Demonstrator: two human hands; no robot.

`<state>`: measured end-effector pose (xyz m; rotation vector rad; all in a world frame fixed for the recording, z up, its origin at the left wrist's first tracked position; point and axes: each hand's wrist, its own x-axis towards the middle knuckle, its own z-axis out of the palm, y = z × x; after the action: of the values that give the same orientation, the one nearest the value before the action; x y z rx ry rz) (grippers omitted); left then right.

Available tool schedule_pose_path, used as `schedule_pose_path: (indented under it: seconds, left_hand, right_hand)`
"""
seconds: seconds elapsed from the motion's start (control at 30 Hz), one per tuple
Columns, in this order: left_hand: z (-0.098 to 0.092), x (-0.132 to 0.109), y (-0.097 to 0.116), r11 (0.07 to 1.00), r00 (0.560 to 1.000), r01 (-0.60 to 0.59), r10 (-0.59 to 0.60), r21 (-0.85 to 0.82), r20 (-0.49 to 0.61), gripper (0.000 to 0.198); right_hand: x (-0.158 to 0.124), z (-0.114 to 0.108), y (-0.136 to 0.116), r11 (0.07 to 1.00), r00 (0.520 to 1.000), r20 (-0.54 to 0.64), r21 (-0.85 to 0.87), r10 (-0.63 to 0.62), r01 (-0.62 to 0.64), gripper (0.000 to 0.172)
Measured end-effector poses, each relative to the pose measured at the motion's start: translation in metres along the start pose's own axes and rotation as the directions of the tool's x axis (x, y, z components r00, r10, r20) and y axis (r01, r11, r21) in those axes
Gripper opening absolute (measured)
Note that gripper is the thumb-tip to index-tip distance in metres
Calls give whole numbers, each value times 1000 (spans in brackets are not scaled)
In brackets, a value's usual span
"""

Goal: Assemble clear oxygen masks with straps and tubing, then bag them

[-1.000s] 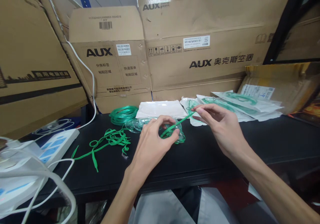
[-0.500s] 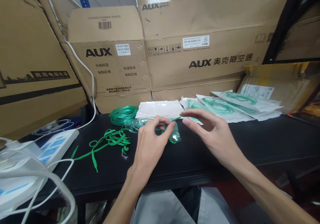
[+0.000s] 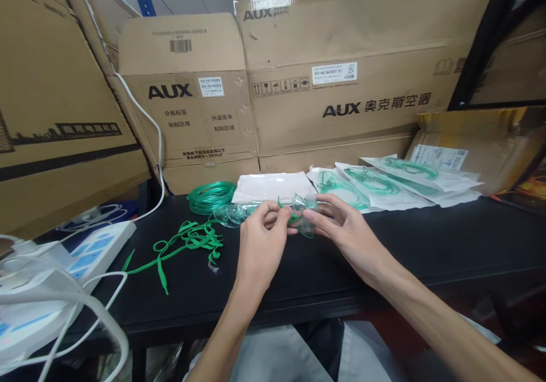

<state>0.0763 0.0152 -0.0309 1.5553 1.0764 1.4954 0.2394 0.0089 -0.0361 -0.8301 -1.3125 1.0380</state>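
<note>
My right hand [image 3: 352, 231] grips a clear plastic mask [image 3: 300, 203] between thumb and fingers, above the black table. Close beside it, my left hand [image 3: 262, 243] is closed with thumb and forefinger pinching a green elastic strap [image 3: 280, 202], whose short end sticks up. The strap runs to the mask's near side; whether it passes through the mask is hidden by the fingers. Just behind my left hand lie more clear masks [image 3: 230, 216]. Left of them is a tangle of loose green straps [image 3: 191, 239].
A coil of green tubing [image 3: 211, 196] and a white packet [image 3: 273, 187] lie at the back. Pouches with green tubing [image 3: 371, 182] are spread at the right. A white power strip [image 3: 94, 245] with cables occupies the left; cardboard boxes [image 3: 341, 92] wall the rear.
My right hand has closed from an open pose onto the mask. The mask has turned and risen between both hands. My left hand keeps its pinch on the strap.
</note>
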Motion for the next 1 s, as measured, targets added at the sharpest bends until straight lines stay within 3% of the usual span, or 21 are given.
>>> schedule_pose_path:
  seconds: [0.23,0.4,0.57,0.73,0.87,1.0]
  left_hand:
    - [-8,6,-2,996,995,68,-72,49,64,26]
    - [-11,4,3,976,999,-48,43,213,28,25]
    - [-11,-1,3,934,994,-106,109,341,10,29]
    - [-15,2,-3,946,991,-39,-5,320,133,42]
    - [-20,8,3,954,933,24,-128,299,335,50]
    - [-28,16,20,885,930,-94,-86,456,357,57]
  right_hand:
    - [-3,1,-4,997,999,36,74,-11,8,45]
    - [-4,0,-8,993,998,53,110,-42,36,39]
    - [-1,-8,-8,997,999,49,71,-10,6,46]
    - [-4,-9,-15,995,989,138,75,49,-60,48]
    - [-6,-4,-30,989,982,186,142,11,-38,42]
    - [-5,-4,-38,987,982,187,161,-18,-12,45]
